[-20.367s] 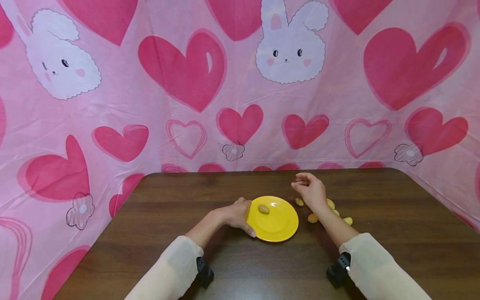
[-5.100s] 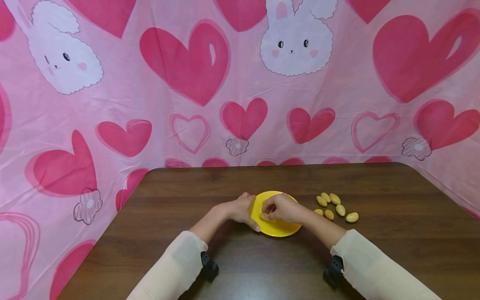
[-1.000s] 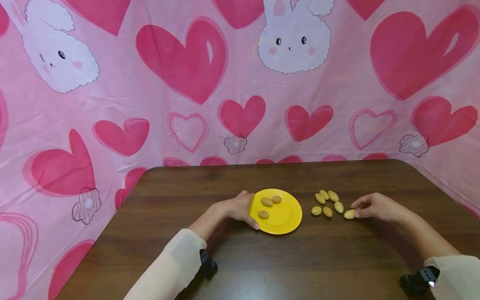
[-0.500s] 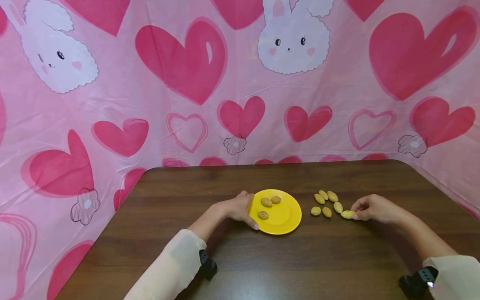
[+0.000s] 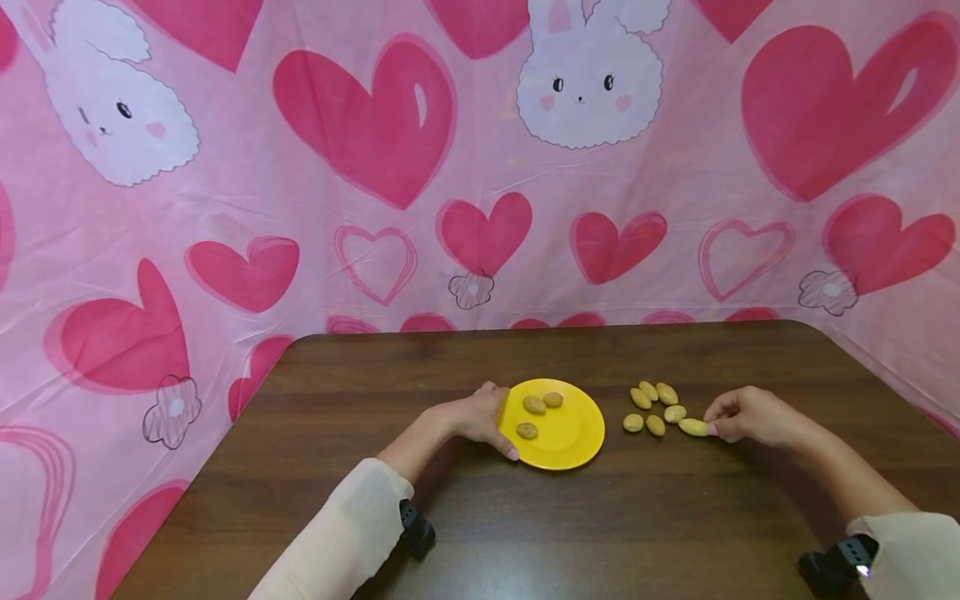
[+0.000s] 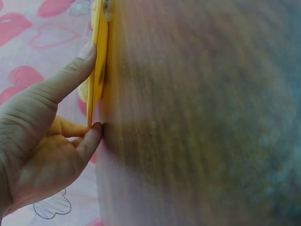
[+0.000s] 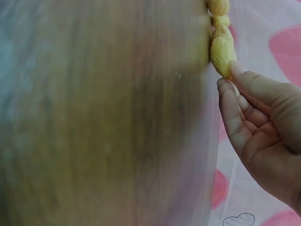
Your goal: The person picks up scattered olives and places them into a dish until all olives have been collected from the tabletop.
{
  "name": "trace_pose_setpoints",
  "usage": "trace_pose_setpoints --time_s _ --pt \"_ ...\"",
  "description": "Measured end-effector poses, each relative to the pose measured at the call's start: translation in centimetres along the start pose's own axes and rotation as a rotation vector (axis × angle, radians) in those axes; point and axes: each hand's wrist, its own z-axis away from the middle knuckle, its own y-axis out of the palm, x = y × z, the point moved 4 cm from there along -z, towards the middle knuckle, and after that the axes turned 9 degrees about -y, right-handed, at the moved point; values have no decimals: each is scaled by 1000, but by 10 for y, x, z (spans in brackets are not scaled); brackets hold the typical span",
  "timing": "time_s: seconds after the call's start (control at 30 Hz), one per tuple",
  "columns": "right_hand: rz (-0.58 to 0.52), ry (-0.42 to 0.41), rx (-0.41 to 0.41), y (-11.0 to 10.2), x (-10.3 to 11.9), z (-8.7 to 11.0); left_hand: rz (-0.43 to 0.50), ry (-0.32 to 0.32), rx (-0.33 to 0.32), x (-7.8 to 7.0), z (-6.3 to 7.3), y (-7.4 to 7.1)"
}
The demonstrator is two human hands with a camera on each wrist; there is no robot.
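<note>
At the left rim of a yellow plate (image 5: 573,442), my left hand (image 5: 474,417) holds the edge between thumb and fingers; the left wrist view has the plate (image 6: 98,70) edge-on, with the thumb along it. Three brownish oval pieces (image 5: 534,405) lie on the plate. To the right, my right hand (image 5: 753,414) pinches one end of a yellowish oval piece (image 5: 693,427) between thumb and forefinger. Seen closer from the right wrist, this oval piece (image 7: 222,56) has a wrinkled skin. Its far end meets a neighbouring oval piece (image 5: 674,413).
Several more yellowish oval pieces (image 5: 641,397) lie loosely grouped between the plate and the right hand. The dark wooden table (image 5: 480,517) ends at a pink heart-patterned cloth (image 5: 360,192) behind. A black wrist device (image 5: 416,533) sits on each forearm.
Over the last second the pinched oval piece has turned and shifted slightly left, and its neighbour has turned too. Five seconds ago the right hand was over the plate. Plate pieces rose from one to three.
</note>
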Motion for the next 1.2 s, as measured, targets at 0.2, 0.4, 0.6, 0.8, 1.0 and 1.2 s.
trace_pose_setpoints --time_s 0.2,0.4,0.6,0.8,1.0,1.2 --pt "52 12 -15 0 0 0 7 -5 8 0 1 0" --pt "114 -1 -19 1 1 -1 -1 0 5 0 1 1" --pt "135 -20 -24 3 4 -4 -15 4 1 0 1 0" --pt "178 -27 -29 2 4 -5 -15 8 0 -1 1 0" --pt "233 -36 -41 -1 3 -4 -12 15 3 -2 1 0" --pt "241 -34 -67 -4 3 -4 -13 18 3 -2 2 -1"
